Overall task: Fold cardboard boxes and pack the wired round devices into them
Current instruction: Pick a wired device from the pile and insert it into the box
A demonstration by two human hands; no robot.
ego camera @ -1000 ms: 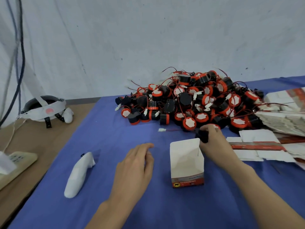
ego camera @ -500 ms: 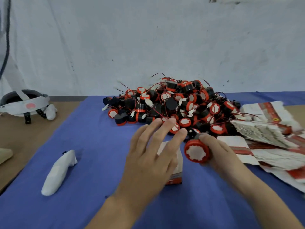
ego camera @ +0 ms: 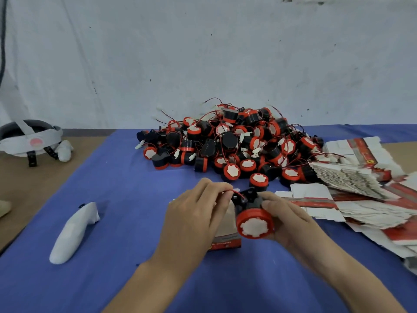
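across the blue cloth [ego camera: 126, 222], a heap of wired round devices [ego camera: 232, 145] lies at the back, flat cardboard blanks [ego camera: 352, 184] spread to its right. nearer, the left hand [ego camera: 194, 220] and right hand [ego camera: 291, 222] meet over a folded box [ego camera: 225, 241], mostly hidden behind the left. right fingers [ego camera: 269, 201] curl round one device [ego camera: 253, 222], red face toward the camera; left fingertips [ego camera: 225, 195] pinch its red wire [ego camera: 238, 193].

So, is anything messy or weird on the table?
Yes. The flat cardboard boxes on the right lie in a crooked, fanned-out heap, and the round devices sit in a jumbled pile with wires tangled. Nothing looks broken.
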